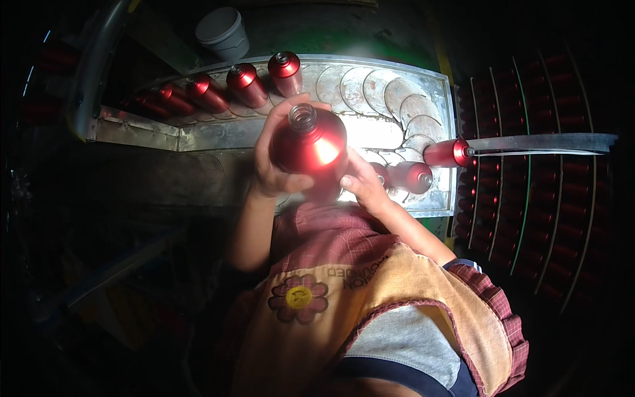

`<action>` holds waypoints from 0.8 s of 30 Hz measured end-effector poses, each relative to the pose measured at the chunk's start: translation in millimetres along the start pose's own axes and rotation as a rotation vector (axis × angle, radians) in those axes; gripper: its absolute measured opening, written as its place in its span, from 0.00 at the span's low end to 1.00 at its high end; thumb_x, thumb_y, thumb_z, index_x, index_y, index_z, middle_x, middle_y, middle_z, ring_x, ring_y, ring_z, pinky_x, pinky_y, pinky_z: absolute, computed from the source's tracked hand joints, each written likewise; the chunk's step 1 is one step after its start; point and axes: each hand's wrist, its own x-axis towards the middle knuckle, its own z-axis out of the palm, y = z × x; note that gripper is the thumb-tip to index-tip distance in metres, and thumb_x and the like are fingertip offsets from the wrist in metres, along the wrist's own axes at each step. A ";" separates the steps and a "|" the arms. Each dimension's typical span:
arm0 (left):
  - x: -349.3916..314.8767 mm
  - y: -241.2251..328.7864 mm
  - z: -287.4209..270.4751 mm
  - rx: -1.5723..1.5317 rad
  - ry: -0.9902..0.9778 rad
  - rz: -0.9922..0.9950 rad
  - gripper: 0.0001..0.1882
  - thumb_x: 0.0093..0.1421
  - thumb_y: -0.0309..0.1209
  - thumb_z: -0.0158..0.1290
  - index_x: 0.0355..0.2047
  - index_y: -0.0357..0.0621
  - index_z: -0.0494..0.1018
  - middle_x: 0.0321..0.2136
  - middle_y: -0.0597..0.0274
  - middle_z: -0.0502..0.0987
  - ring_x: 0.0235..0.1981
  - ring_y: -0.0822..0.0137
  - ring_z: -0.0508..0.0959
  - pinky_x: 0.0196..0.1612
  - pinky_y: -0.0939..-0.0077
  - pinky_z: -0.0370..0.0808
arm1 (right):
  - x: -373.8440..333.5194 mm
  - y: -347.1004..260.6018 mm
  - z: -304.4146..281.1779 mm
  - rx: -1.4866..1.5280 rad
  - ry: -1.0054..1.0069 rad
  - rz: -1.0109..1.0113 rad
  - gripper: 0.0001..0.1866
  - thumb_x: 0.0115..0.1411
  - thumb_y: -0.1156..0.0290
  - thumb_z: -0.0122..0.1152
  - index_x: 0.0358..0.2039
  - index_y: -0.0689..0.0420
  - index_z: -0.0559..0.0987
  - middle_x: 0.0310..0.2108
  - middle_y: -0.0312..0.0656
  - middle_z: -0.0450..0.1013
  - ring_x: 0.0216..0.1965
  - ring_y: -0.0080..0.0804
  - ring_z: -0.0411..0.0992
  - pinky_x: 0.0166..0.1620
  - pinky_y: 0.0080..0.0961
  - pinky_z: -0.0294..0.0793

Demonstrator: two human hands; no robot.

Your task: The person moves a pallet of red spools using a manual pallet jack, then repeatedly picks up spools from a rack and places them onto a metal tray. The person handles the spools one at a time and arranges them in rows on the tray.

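Note:
A shiny red bottle (309, 145) with a clear threaded neck is held up in front of me, its neck end tilted toward my view. My left hand (266, 167) wraps around its left side, with the thumb across the front and fingers behind the shoulder. My right hand (364, 180) grips low on the right side of the same bottle; part of its fingers is hidden behind it. Just right of that hand, another red bottle (411, 177) stands on the conveyor, with one more partly hidden beside it. Light glares strongly off the held bottle.
A looped slat conveyor (364, 79) in a metal frame carries several red bottles (245, 85) along its far left side. One red bottle (448, 153) leans at the right end by a metal rail (542, 142). Dim rows of red bottles stand beyond. A white bucket (222, 33) is behind.

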 end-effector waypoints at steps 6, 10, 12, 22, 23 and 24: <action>4.2 -1.0 22.0 0.073 0.148 -0.063 0.53 0.43 0.38 0.72 0.63 0.33 0.54 0.57 0.49 0.67 0.58 0.61 0.69 0.62 0.66 0.64 | 3.9 -12.8 -0.6 0.025 0.069 -0.085 0.44 0.59 0.54 0.62 0.67 0.65 0.54 0.63 0.48 0.57 0.65 0.37 0.55 0.67 0.33 0.50; 6.5 -2.2 30.6 0.075 0.205 -0.089 0.50 0.44 0.39 0.71 0.62 0.35 0.56 0.55 0.54 0.68 0.57 0.63 0.69 0.61 0.68 0.64 | 6.2 -14.6 -1.5 0.073 0.082 -0.112 0.43 0.60 0.53 0.61 0.67 0.65 0.55 0.62 0.47 0.59 0.63 0.35 0.58 0.66 0.33 0.53; 7.1 -3.2 35.0 0.093 0.252 -0.096 0.49 0.45 0.40 0.71 0.61 0.35 0.56 0.55 0.54 0.68 0.56 0.64 0.69 0.61 0.68 0.64 | 4.8 -14.1 -2.6 0.089 0.100 -0.115 0.42 0.61 0.52 0.60 0.66 0.65 0.57 0.61 0.46 0.61 0.62 0.34 0.59 0.65 0.32 0.54; 18.2 -13.3 75.2 0.200 0.394 -0.163 0.33 0.64 0.43 0.54 0.60 0.33 0.58 0.53 0.56 0.70 0.54 0.67 0.70 0.60 0.72 0.64 | -11.5 -23.2 -25.2 0.054 0.240 -0.042 0.31 0.67 0.46 0.49 0.54 0.64 0.68 0.45 0.41 0.72 0.45 0.24 0.69 0.51 0.22 0.68; 18.3 -14.9 78.1 0.262 0.400 -0.164 0.28 0.69 0.43 0.45 0.60 0.33 0.60 0.52 0.56 0.71 0.54 0.68 0.70 0.60 0.72 0.64 | -13.3 -24.6 -26.4 0.045 0.257 -0.026 0.31 0.68 0.46 0.48 0.54 0.64 0.68 0.44 0.40 0.72 0.43 0.23 0.70 0.49 0.21 0.69; 17.7 -16.0 77.9 0.209 0.408 -0.183 0.27 0.70 0.43 0.43 0.60 0.33 0.60 0.52 0.56 0.71 0.54 0.68 0.70 0.59 0.72 0.64 | -13.8 -25.5 -26.5 0.100 0.248 0.019 0.31 0.68 0.45 0.46 0.54 0.63 0.68 0.45 0.41 0.73 0.44 0.23 0.70 0.49 0.22 0.70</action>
